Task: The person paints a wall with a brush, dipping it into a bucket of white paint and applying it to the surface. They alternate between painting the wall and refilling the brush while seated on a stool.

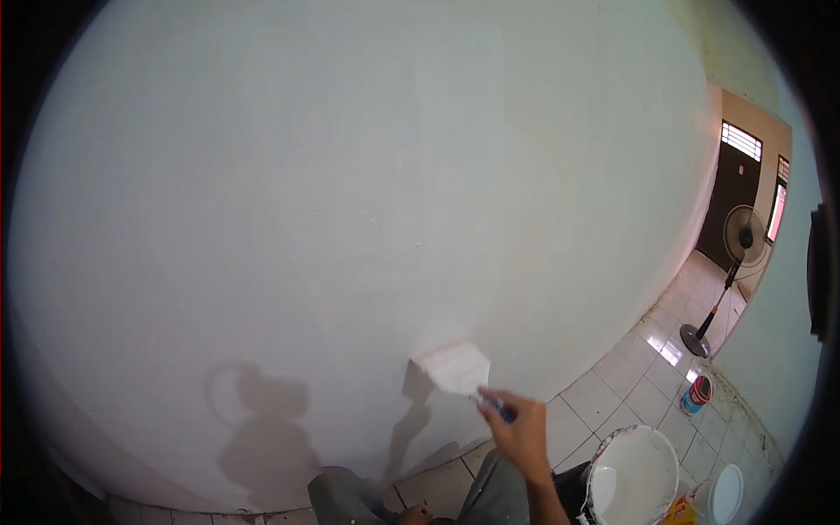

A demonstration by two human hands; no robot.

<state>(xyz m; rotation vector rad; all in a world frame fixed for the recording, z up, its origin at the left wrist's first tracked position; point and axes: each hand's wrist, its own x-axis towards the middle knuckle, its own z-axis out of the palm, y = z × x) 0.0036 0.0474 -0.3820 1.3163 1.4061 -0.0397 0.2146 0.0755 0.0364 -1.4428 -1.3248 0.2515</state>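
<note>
My right hand [522, 430] is closed around the dark blue handle of a wide paintbrush [455, 367]. White paint covers the brush head, whose far edge is at the pale wall [367, 219], low down; its shadow falls just left of it. At the bottom edge, between my knees, a small part of my left hand [415, 516] shows, and its fingers are too cut off to read. Beside my right forearm stands a paint-smeared bucket [647, 464] with white paint inside.
Right of the bucket are a yellow container [682, 510], a white round lid or tub [725, 493] and a small red-and-blue can [697, 395]. Farther back, a standing fan [745, 238] is near a doorway with a dark door [733, 192]. Tiled floor [604, 402] runs along the wall.
</note>
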